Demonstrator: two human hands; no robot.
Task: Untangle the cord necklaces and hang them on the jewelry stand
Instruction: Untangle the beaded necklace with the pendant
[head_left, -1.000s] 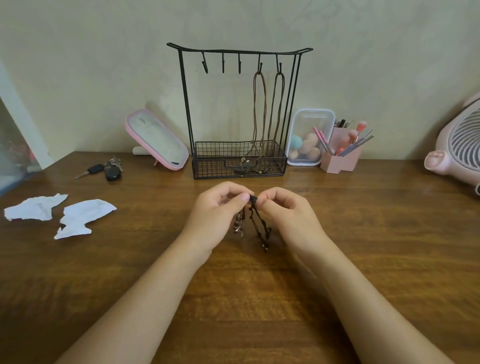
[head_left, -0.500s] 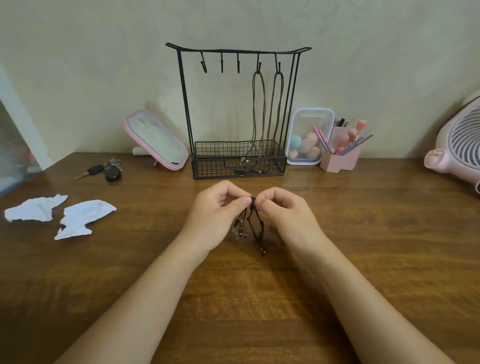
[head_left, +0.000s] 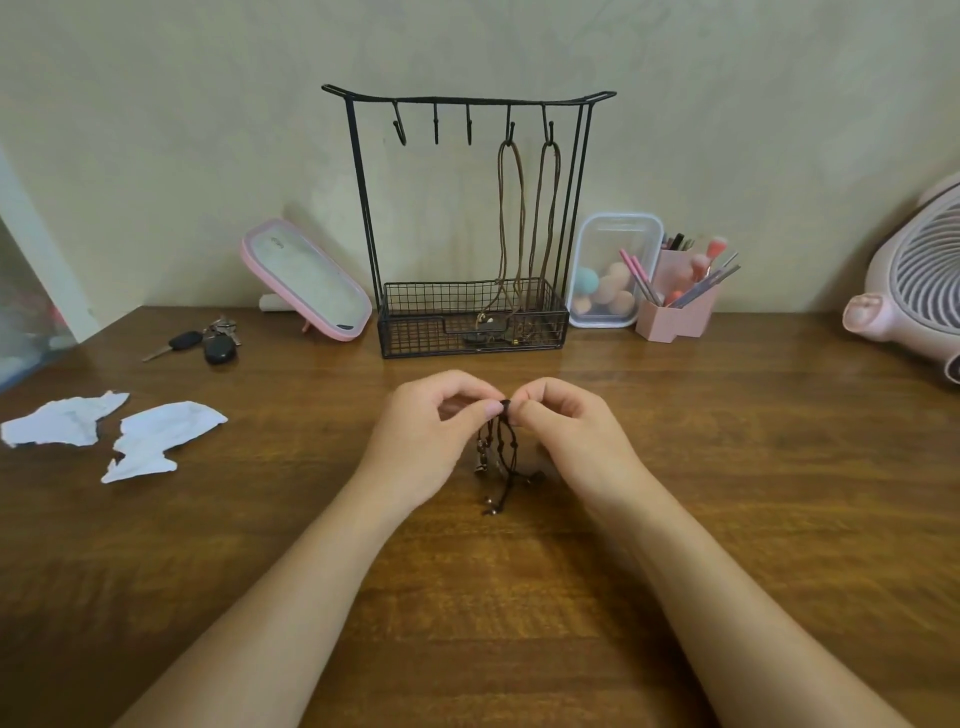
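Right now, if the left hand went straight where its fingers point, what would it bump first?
Probably the right hand: the left hand points sideways at it, with only the pinched dark cord necklace between them.

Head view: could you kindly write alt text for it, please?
The left hand and right hand pinch tangled dark cord necklaces over a brown wooden table; behind, a black wire jewelry stand holds two brown cord necklaces.
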